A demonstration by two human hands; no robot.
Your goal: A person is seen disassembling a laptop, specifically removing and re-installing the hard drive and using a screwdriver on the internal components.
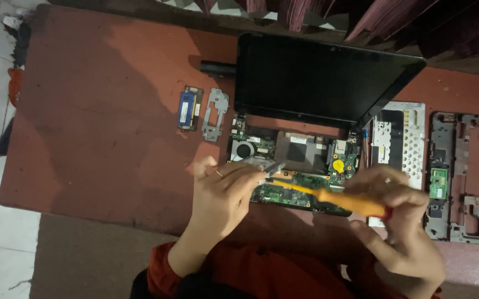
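Over the opened laptop's motherboard (297, 160), your right hand (403, 202) grips the orange screwdriver (328, 195); left hand (223, 194) pinches its tip. Board likely fragile: hold by edges.

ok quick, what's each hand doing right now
Left hand: closed on a small silver metal part over the laptop board.
Right hand: closed on the orange screwdriver.

Screwdriver (328, 196) tip perhaps behind left hand (223, 194)

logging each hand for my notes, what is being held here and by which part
The right hand holds an orange screwdriver by its handle; the left hand pinches a thin metal piece at its near end.
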